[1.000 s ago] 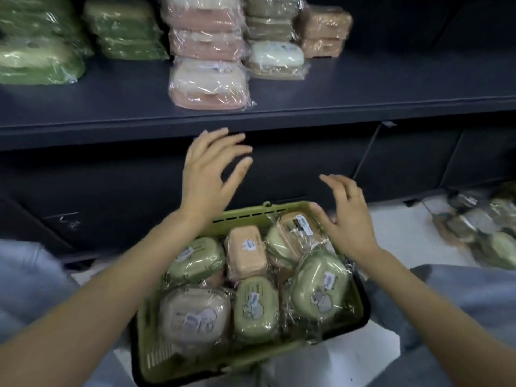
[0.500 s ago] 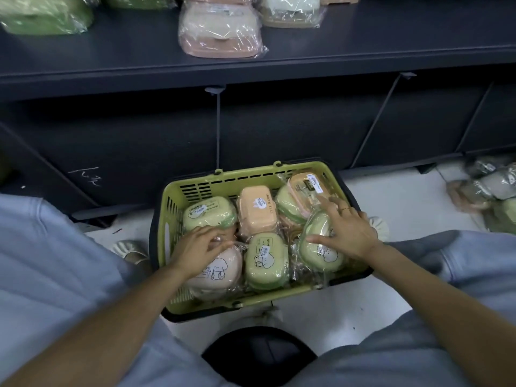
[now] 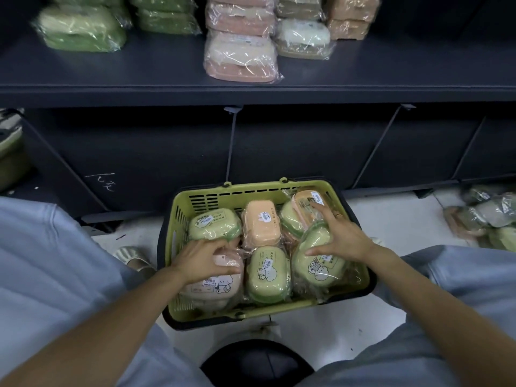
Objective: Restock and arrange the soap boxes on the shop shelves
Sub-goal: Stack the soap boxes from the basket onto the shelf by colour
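A green basket (image 3: 251,188) stands on the floor in front of me and holds several plastic-wrapped soap boxes in green, orange and beige. My left hand (image 3: 203,259) grips the beige soap box (image 3: 215,287) at the basket's near left, fingers curled over its far edge. My right hand (image 3: 340,237) grips the green soap box (image 3: 318,265) at the basket's right, thumb on its lid and fingers spread over its far end. On the dark shelf (image 3: 251,92) above stand stacks of wrapped soap boxes: green (image 3: 81,29) at left, pink (image 3: 240,55) in the middle, orange (image 3: 349,20) at right.
More wrapped soap boxes (image 3: 491,219) lie on the white floor at the right. A black round stool (image 3: 257,364) sits between my knees. Behind the basket is the dark lower shelf bay (image 3: 279,146). A pale shoe (image 3: 131,255) is left of the basket.
Both hands came down from shelf height into the basket. The left has closed on the beige box and the right on the green box, which now sits slightly tilted.
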